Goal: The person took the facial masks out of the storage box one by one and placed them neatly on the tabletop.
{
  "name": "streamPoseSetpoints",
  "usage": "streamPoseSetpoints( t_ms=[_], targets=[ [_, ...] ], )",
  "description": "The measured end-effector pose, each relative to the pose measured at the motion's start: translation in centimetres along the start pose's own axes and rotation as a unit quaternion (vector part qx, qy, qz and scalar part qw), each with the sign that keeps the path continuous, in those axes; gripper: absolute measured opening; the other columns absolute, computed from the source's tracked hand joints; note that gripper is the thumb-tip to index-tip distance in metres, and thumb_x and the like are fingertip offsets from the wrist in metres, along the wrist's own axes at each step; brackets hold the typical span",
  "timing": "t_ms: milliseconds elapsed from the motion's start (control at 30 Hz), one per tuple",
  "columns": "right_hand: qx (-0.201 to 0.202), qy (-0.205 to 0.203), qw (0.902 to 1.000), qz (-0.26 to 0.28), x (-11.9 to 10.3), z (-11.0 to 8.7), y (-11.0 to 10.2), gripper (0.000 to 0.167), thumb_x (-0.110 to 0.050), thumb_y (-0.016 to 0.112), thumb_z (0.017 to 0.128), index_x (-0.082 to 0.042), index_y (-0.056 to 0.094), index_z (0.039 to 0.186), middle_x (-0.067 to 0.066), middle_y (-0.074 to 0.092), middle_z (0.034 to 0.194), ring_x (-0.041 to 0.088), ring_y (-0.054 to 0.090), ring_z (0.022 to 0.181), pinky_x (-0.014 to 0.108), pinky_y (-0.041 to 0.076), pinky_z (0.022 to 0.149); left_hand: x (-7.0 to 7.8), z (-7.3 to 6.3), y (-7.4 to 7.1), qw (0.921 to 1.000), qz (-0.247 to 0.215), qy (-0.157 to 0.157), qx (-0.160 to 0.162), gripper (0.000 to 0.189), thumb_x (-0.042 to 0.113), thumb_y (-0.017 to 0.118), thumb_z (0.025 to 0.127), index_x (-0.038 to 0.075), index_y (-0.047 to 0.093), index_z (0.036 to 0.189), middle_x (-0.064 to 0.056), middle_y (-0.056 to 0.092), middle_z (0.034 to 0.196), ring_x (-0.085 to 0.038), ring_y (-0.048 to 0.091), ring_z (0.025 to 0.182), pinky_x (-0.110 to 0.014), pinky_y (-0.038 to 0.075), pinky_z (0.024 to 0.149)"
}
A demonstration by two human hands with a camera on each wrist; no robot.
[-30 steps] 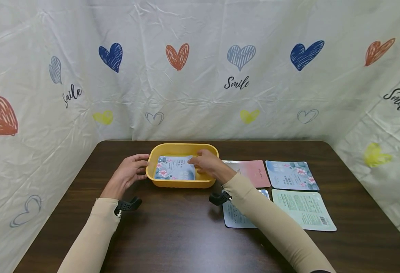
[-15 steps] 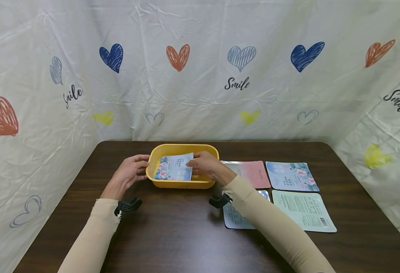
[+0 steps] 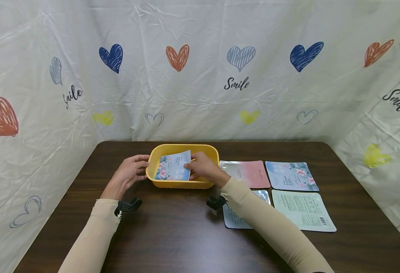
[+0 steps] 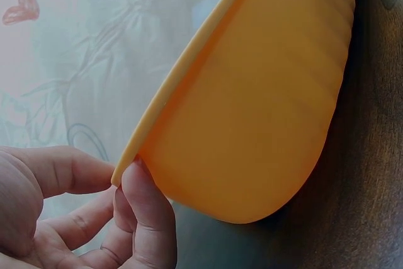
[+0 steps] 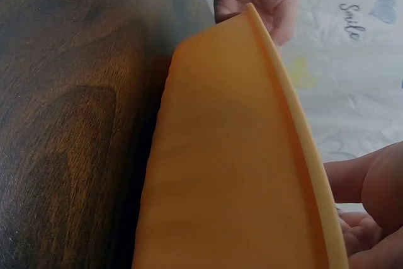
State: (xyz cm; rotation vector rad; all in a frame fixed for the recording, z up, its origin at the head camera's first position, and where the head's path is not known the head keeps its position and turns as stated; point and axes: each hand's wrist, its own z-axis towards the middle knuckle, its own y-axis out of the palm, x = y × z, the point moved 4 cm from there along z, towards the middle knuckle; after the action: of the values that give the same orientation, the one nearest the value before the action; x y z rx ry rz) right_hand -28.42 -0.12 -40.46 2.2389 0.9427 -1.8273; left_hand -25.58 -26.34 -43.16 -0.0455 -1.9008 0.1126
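In the head view, a blue floral sheet mask packet (image 3: 173,167) is tilted inside a yellow plastic basin (image 3: 179,184), its right side raised. My right hand (image 3: 205,167) pinches the packet's right edge, thumb on the printed face and the other fingers behind. At the basin's left end, my left hand (image 3: 130,170) holds the rim; the left wrist view has the fingertips (image 4: 148,200) on both sides of the rim (image 4: 141,127). From the right wrist, the basin wall (image 5: 220,149) hides the packet and part of the right hand (image 5: 378,200).
Right of the basin lie a pink packet (image 3: 249,173), a blue floral packet (image 3: 292,176), a pale green packet with a barcode (image 3: 303,210) and a pale blue packet (image 3: 235,217) partly under the right arm. A heart-printed curtain (image 3: 200,121) hangs behind the dark wooden table (image 3: 172,235).
My right hand has taken the packet's right edge and lifted it, tilting the packet and shifting it slightly left. The left hand and the basin have stayed put.
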Motion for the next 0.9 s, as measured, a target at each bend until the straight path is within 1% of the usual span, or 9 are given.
streamPoseSetpoints(
  t_ms=[167, 367, 600, 700, 900],
  targets=[
    [0.014, -0.004, 0.9998, 0.012, -0.1, -0.2, -0.4, 0.032, -0.009, 0.062, 0.101, 0.001, 0.062, 0.131, 0.014, 0.072, 0.104, 0.021, 0.071, 0.078, 0.032, 0.061, 0.067, 0.0, 0.1, -0.1, 1.0, 0.002, 0.002, 0.001, 0.046, 0.016, 0.06, 0.102, 0.008, 0.051, 0.146, -0.018, 0.052, 0.14, -0.028, 0.06, 0.105, -0.03, 0.059, 0.08],
    [0.028, -0.021, 0.9984, 0.044, -0.2, -0.9, -1.6, 0.033, -0.01, 0.063, 0.1, 0.0, 0.063, 0.131, 0.014, 0.073, 0.105, 0.022, 0.073, 0.081, 0.031, 0.061, 0.067, -0.1, 0.2, -0.2, 1.0, -0.003, -0.003, 0.002, 0.046, 0.016, 0.061, 0.101, 0.008, 0.051, 0.146, -0.017, 0.052, 0.14, -0.026, 0.061, 0.103, -0.03, 0.059, 0.08],
    [0.041, -0.021, 0.9958, 0.079, -0.2, -2.4, -3.6, 0.035, -0.011, 0.066, 0.098, -0.001, 0.063, 0.132, 0.016, 0.074, 0.106, 0.022, 0.073, 0.082, 0.031, 0.061, 0.067, 0.0, 0.2, -0.1, 1.0, -0.002, -0.001, -0.002, 0.047, 0.015, 0.061, 0.101, 0.007, 0.051, 0.146, -0.016, 0.053, 0.138, -0.024, 0.061, 0.102, -0.031, 0.059, 0.079],
    [0.042, -0.025, 0.9956, 0.079, -0.1, -3.1, -4.5, 0.037, -0.011, 0.065, 0.098, 0.0, 0.062, 0.133, 0.017, 0.074, 0.107, 0.022, 0.073, 0.083, 0.031, 0.061, 0.067, 0.0, 0.2, -0.1, 1.0, -0.001, 0.0, 0.0, 0.046, 0.015, 0.061, 0.101, 0.008, 0.052, 0.145, -0.015, 0.054, 0.136, -0.024, 0.061, 0.1, -0.031, 0.059, 0.078],
    [0.055, -0.017, 0.9948, 0.084, 0.2, -4.6, -6.1, 0.039, -0.011, 0.067, 0.097, -0.002, 0.061, 0.134, 0.015, 0.074, 0.107, 0.022, 0.073, 0.082, 0.03, 0.061, 0.066, 0.0, -0.1, -0.1, 1.0, -0.002, 0.006, -0.004, 0.045, 0.015, 0.061, 0.101, 0.007, 0.052, 0.145, -0.013, 0.057, 0.131, -0.021, 0.063, 0.096, -0.03, 0.059, 0.077]
  ],
)
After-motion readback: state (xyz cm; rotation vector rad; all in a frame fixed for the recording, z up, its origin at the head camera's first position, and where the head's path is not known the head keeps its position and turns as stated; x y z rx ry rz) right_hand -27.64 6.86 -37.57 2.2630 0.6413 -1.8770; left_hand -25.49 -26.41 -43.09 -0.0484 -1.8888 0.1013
